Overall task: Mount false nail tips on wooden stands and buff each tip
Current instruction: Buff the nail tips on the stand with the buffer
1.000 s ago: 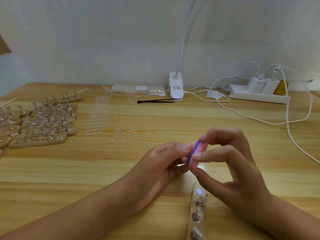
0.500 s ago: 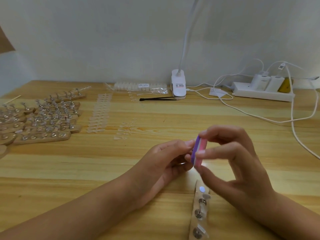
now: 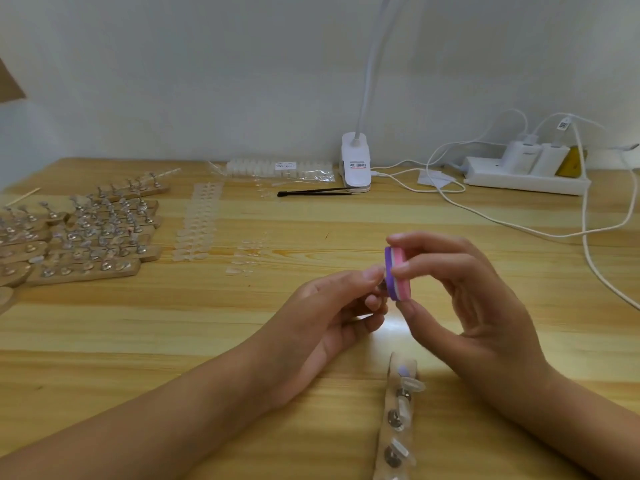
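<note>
A white clip lamp [image 3: 356,164] is seen at the back of the wooden surface [image 3: 138,323], its neck rising out of view. Black tweezers [image 3: 311,192] are laid just beside its base. To the right a white power strip [image 3: 519,180] is set (two white chargers [image 3: 523,155] plugged in), and white cables [image 3: 502,225] are trailed across the surface. A thin wooden stick [image 3: 22,196] is seen far left.

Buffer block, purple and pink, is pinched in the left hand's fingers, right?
No. The head view shows the purple and pink buffer block pinched in the fingers of the right hand; the left hand pinches a small piece.
</note>
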Tool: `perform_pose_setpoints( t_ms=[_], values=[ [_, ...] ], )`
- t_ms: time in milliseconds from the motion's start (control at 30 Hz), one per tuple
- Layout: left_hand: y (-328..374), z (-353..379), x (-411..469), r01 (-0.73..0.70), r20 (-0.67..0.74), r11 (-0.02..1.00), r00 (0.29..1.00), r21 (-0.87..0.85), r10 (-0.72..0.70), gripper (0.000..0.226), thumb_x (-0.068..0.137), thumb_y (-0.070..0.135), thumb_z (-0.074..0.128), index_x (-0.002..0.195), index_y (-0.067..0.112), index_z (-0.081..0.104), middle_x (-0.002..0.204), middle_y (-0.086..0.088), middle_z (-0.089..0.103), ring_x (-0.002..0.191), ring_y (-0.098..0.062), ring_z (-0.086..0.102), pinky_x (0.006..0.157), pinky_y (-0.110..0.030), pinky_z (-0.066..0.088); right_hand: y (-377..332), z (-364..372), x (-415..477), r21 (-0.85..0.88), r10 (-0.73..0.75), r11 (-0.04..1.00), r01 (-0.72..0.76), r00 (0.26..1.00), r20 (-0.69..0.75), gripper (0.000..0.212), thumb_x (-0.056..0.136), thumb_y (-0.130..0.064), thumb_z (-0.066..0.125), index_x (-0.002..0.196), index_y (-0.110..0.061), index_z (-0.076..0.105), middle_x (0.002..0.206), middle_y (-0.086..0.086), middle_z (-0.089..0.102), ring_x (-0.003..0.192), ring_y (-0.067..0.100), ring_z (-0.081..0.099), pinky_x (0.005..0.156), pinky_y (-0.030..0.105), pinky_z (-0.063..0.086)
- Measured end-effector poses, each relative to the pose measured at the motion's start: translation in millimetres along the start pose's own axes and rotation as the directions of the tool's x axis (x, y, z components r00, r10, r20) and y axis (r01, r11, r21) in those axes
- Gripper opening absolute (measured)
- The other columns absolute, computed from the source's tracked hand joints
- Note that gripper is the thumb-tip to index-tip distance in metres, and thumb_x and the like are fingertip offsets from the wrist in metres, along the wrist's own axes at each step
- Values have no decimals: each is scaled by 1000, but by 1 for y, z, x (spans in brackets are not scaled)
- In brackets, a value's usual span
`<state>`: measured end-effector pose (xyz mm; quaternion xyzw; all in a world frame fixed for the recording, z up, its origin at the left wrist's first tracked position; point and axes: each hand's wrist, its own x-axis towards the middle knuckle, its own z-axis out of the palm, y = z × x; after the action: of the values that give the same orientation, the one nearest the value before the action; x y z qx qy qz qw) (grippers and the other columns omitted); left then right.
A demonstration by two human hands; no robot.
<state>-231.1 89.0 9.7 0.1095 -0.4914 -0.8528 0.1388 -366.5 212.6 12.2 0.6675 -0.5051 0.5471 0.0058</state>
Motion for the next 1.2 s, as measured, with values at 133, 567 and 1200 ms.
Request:
perform_pose_setpoints(
  t_ms=[133,567,1200],
  values=[
    [-1,-2,2,-10,-21,999,1000,-47,9,30,77,38,72,97,15,75,81,-2,58,75,-9,59,74,-22,53,-1,1,-2,-38,-35,999,36,999,35,25,87,-9,64,110,-18,61,128,4,57,121,27,57,96,45,48],
    [2,3,0,-12,-2,999,1000,-49,12,24,80,40,69,89,19,77,80,3,63,79,-7,61,79,-23,54,2,8,6,3,19,1000,-19,999,-44,23,88,-9,68,109,-16,61,121,8,56,118,25,58,98,39,46],
    [-9,14,-23,-149,70,515,983,844,170,22,89,46,64,94,30,79,111,25,63,104,2,60,84,-17,45,18,-17,7,288,589,795,-534,793,-155,30,81,-34,62,108,-23,61,115,-2,67,107,10,61,90,31,52]
  ],
)
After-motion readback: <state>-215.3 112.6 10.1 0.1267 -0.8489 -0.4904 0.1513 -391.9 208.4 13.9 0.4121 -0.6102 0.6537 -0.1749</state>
